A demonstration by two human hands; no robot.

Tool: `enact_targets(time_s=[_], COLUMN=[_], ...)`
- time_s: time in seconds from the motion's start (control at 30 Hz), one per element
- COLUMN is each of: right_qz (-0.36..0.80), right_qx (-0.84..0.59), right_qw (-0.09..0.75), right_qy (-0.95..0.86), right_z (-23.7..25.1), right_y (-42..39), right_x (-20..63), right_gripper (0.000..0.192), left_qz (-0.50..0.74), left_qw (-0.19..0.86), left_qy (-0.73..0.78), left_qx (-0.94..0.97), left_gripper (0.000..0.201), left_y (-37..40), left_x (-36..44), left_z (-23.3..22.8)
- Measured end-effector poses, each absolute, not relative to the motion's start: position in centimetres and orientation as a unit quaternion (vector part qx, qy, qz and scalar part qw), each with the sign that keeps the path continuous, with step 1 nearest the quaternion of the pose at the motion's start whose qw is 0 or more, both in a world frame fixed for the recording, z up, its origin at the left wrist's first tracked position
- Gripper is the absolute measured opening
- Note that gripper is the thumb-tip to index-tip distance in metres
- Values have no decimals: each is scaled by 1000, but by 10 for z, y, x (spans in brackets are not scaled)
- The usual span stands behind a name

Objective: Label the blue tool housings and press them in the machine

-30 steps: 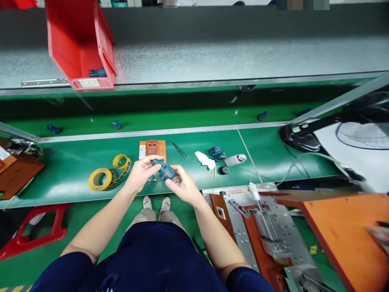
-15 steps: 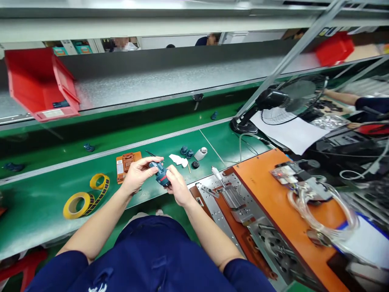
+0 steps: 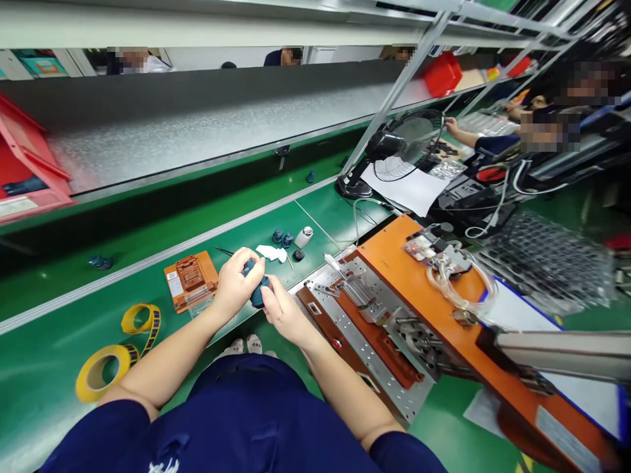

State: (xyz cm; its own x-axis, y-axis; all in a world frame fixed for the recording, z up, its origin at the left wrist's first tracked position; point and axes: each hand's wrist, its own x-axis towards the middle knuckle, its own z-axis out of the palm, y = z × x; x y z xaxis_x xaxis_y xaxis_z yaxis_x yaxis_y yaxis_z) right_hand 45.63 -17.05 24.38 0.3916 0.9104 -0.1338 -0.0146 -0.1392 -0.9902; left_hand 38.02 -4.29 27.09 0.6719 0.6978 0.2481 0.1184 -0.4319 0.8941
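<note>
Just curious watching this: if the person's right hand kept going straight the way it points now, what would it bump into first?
The right hand already touches the dark blue part it points at, with the left hand just beyond; depth is hard to judge.

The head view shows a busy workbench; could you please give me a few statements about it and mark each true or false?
1. Both the left hand and the right hand grip the dark blue part. True.
2. The yellow tape roll lies to the person's right, beside the fan. False: it lies to their left on the green bench, far from the desk fan.
3. The orange fixture block rests on the bench just left of the hands. True.
4. The red bin sits on the orange machine plate. False: it sits at the far left, on the raised shelf.
</note>
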Motion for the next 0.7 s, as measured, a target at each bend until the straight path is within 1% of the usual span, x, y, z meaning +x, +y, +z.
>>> enact_targets(time_s=[0.07,0.13,0.27,0.33,0.43,0.5,0.57,0.67,0.7], right_qz=[362,317,325,284,167,108,68,20,3], right_qx=[-660,-678,-662,-672,-721,-759,-797,-846,-861], right_qw=[529,517,544,561,550,516,470,385,344], right_qy=[-393,-415,-400,-391,-387,-382,-373,-368,-375], right_z=[247,251,259,261,261,259,256,249,245], right_y=[-167,-164,-162,-163,-164,-167,-173,-185,-189], right_x=[450,442,429,426,426,426,423,412,410], right_gripper=[35,36,53,55,55,54,56,56,54], left_qz=[316,316,305,295,235,167,111,73,68], left_qw=[460,483,591,659,782,842,870,883,883], left_qy=[232,206,157,138,117,112,117,151,166], left_qx=[797,791,730,679,565,500,467,439,435], left_gripper=[21,21,23,36,57,69,77,72,68], left_y=[-36,-28,-12,-11,-20,-31,-43,-57,-61], left_x=[376,371,360,356,353,353,353,358,363], left_z=[271,269,259,253,246,244,242,233,228])
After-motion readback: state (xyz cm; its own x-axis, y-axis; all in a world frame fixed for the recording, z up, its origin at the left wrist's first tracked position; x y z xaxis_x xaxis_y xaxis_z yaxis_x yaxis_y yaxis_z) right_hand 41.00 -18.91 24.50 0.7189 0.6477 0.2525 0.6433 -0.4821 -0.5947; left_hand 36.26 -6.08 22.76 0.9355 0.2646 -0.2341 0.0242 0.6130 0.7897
